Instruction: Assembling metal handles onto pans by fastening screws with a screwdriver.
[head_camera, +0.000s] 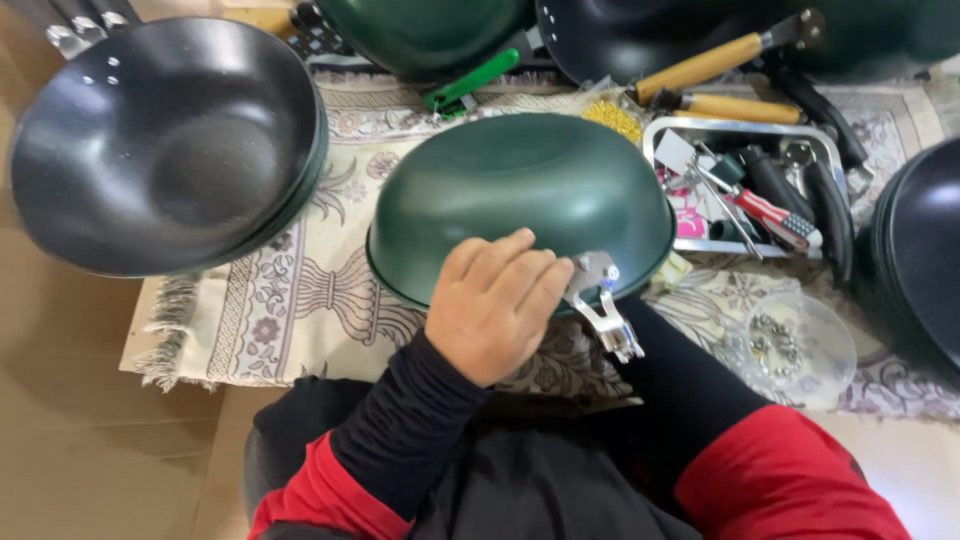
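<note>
Left hand: the left hand (492, 305) lies palm down on the near rim of the upturned dark green metal wok (520, 205), fingers bent and closed together over its edge; it presses and steadies the wok more than it wraps around anything.
Right hand: hidden under the wok's near right side, only the black and red sleeve showing, so I cannot tell how far open it is or what it has hold of.
Wok position: straight ahead of both hands, bottom up on the patterned beige fringed cloth (290, 290), its dome rising away from the left knuckles.
Key relation: the shiny steel handle bracket (600, 300) juts from the wok's near rim just beside the left fingertips, on their right; its long axis runs toward the person and slightly rightward, pointing at the hidden right hand.
Nearer hand: the left hand is the one seen closest to the bracket, nearly touching it.
Right of the hands: a metal tray of tools with a red-handled screwdriver (770, 212), and nearer, a clear plastic bowl of small metal fasteners (795, 345).
Left of the hands: a stack of black non-stick woks (165, 140), well apart.
Beyond the wok: wooden pan handles (700, 65) and a green plastic handle (470, 82).
</note>
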